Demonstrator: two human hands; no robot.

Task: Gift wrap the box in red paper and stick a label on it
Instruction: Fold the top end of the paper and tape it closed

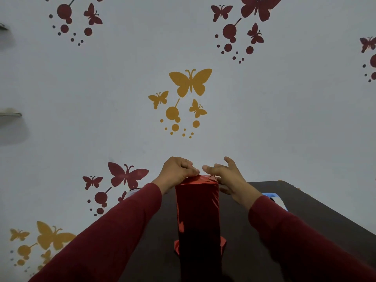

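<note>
Head view: tall box (197, 210) in red paper (200, 180) upright on dark surface (305, 220). Left hand (176, 169) fingers (193, 171) curled, pinching top fold; right hand (225, 176) spread, loose beside top. Crease flaps flat, keep paper taut before sealing.

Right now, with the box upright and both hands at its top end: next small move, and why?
Probably fold the top flap down flat. The left hand pinches the red paper at the top edge of the box, where it looks creased but not closed. The right hand is open beside it, free to press. No label visible yet.
</note>
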